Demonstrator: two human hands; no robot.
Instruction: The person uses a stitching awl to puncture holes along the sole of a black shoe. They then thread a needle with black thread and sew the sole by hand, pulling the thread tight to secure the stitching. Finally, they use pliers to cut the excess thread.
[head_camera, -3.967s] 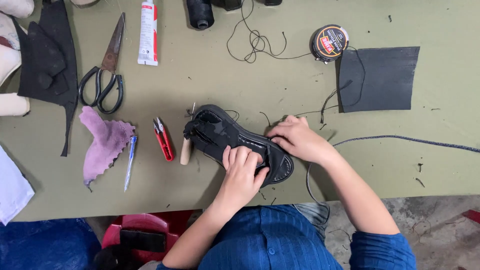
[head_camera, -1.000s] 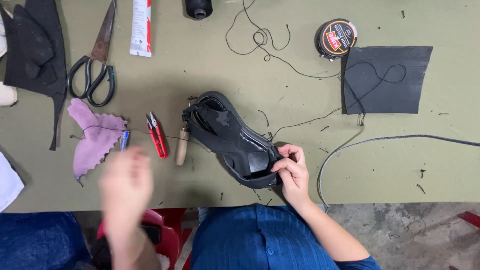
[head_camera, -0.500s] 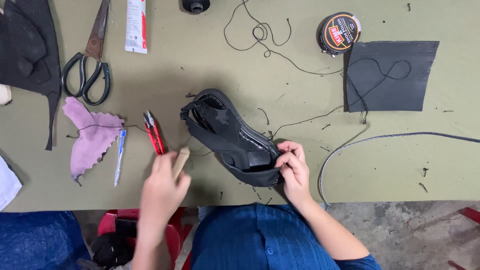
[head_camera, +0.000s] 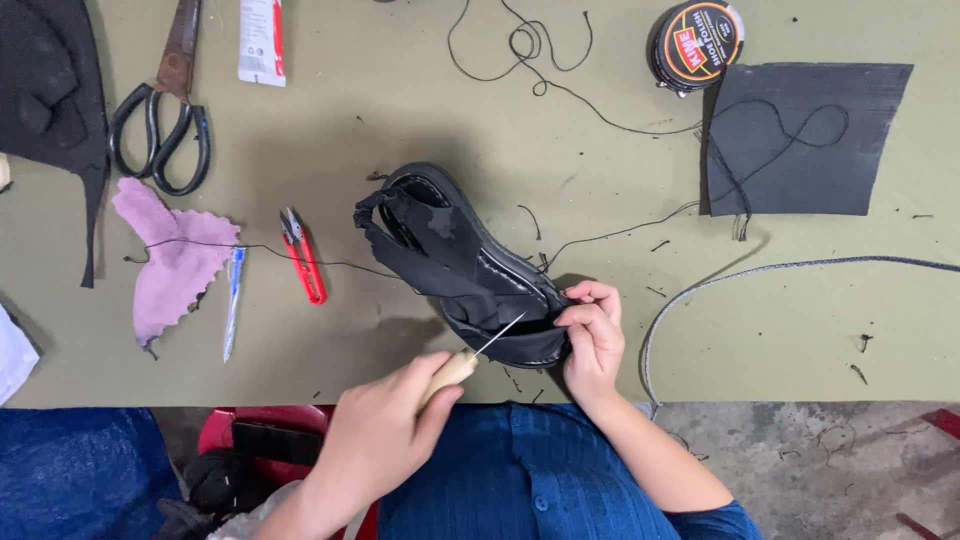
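in the head view, a black sandal (head_camera: 465, 270) lies on the olive green table (head_camera: 400, 130), a little below the centre of the frame, with its heel end near the table's lower edge. the right hand (head_camera: 592, 335), at the lower centre right, is closed on the heel end of the sandal and pinches its edge between thumb and fingers. the left hand (head_camera: 385, 435), at the lower centre, is clenched around the wooden handle of an awl (head_camera: 470, 358); the thin metal needle of the awl points up and right and its tip is at the sandal's heel part, just beside the right hand's fingers.

a thin black thread (head_camera: 560, 90) runs from the sandal over the table to the upper part of the frame. left of the sandal lie red thread snips (head_camera: 303, 256), a pen (head_camera: 232, 300) and a pink piece of cloth (head_camera: 165, 255). in the upper left are big scissors (head_camera: 165, 110) and a white tube (head_camera: 262, 40). in the upper right stands a round tin (head_camera: 697, 42), touching a dark square sheet (head_camera: 810, 140). a grey cord (head_camera: 760, 275) curves along the right side.
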